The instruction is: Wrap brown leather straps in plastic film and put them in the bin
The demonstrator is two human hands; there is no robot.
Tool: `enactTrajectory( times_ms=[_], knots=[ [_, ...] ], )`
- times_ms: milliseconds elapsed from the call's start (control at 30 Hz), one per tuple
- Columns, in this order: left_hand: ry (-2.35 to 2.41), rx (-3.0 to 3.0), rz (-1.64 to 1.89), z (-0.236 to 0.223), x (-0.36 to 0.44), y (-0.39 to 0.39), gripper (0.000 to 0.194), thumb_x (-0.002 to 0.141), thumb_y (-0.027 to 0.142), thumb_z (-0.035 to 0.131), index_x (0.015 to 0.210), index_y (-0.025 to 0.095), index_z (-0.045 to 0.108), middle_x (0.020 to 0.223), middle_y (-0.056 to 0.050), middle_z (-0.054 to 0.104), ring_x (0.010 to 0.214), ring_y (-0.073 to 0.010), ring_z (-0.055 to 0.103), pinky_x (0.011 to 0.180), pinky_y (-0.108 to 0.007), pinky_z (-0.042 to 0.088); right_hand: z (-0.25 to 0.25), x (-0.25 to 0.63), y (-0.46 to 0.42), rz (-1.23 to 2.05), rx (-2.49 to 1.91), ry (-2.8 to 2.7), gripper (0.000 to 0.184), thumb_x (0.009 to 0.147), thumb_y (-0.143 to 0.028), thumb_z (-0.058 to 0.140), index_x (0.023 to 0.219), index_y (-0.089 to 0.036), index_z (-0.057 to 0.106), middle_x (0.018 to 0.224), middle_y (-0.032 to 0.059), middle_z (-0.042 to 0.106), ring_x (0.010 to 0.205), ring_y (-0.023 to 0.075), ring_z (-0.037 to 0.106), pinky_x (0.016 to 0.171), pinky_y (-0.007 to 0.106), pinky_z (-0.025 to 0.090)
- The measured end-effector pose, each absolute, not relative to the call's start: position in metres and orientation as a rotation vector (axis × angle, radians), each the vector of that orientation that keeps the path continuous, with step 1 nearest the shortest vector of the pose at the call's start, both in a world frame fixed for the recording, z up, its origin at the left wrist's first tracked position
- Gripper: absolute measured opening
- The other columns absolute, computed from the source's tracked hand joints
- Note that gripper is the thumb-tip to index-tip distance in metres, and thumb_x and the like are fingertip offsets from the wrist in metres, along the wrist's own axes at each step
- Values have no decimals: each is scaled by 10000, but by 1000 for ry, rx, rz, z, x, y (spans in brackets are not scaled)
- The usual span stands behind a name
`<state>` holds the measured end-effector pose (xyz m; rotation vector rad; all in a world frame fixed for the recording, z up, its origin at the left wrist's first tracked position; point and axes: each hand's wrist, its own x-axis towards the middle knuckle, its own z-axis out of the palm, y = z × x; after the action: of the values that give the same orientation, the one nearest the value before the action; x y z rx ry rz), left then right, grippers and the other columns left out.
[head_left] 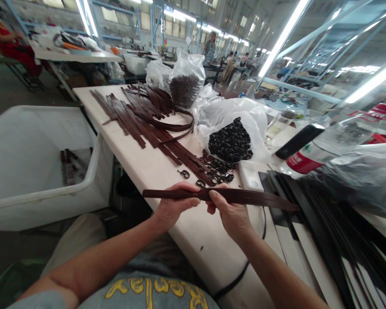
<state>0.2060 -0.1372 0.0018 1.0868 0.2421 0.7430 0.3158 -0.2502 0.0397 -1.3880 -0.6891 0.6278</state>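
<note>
Both of my hands hold a dark brown leather strap (257,198) level above the near edge of the white table (141,163). My left hand (173,205) grips it left of the middle, fingers curled over the top. My right hand (227,212) pinches it just to the right, thumb on the near face. The strap's ends stick out past both hands. Small dark metal buckles (217,169) lie loose on the table just beyond my fingers, beside a pile of brown straps (148,118).
An open plastic bag of black rings (231,141) and a tied bag of dark pieces (185,86) stand behind the straps. Black straps (324,227) lie at the right. A white tub (35,163) sits left of the table. Other people work at far tables.
</note>
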Motion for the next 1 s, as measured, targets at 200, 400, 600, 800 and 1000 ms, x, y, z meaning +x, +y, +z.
enactTrajectory(
  times_ms=[200, 400, 600, 800, 1000],
  knots=[
    [258, 1474, 879, 16, 200, -127, 204, 709, 204, 789, 907, 241, 759, 874, -37, 694, 810, -170, 629, 762, -280, 495, 55, 354, -246, 564, -1138, -323, 350, 700, -428, 816, 885, -201, 626, 822, 6, 721, 677, 140, 679, 608, 259, 573],
    [227, 1586, 730, 9, 192, -111, 236, 827, 265, 684, 1053, 227, 740, 1043, -88, 679, 780, -160, 659, 753, -288, 518, 86, 394, -265, 550, -1084, -359, 459, 698, -480, 811, 1004, -206, 608, 614, -79, 614, 428, 31, 515, 421, 117, 443],
    [64, 1087, 281, 13, 201, -118, 692, 697, 559, 756, 1284, 223, 609, 1212, -159, 666, 1076, -278, 638, 870, -368, 512, 80, 357, -267, 1242, -1254, -627, 445, 846, -618, 579, 874, -174, 565, 508, -34, 614, 286, 57, 420, 283, 141, 290],
    [375, 601, 492, 31, 208, -103, 340, 842, 359, 681, 1118, 161, 675, 915, -84, 748, 817, -184, 712, 760, -283, 560, 50, 324, -262, 1780, -1288, -810, 483, 866, -642, 526, 849, -160, 537, 586, 14, 676, 325, 82, 510, 319, 151, 377],
    [626, 414, 756, 40, 194, -42, 142, 897, 176, 580, 902, 123, 712, 732, -53, 730, 660, -130, 702, 586, -192, 557, 69, 336, -265, 1755, -1579, -1018, 392, 900, -557, 523, 848, -169, 544, 638, 0, 666, 379, 67, 520, 368, 145, 398]
  ],
)
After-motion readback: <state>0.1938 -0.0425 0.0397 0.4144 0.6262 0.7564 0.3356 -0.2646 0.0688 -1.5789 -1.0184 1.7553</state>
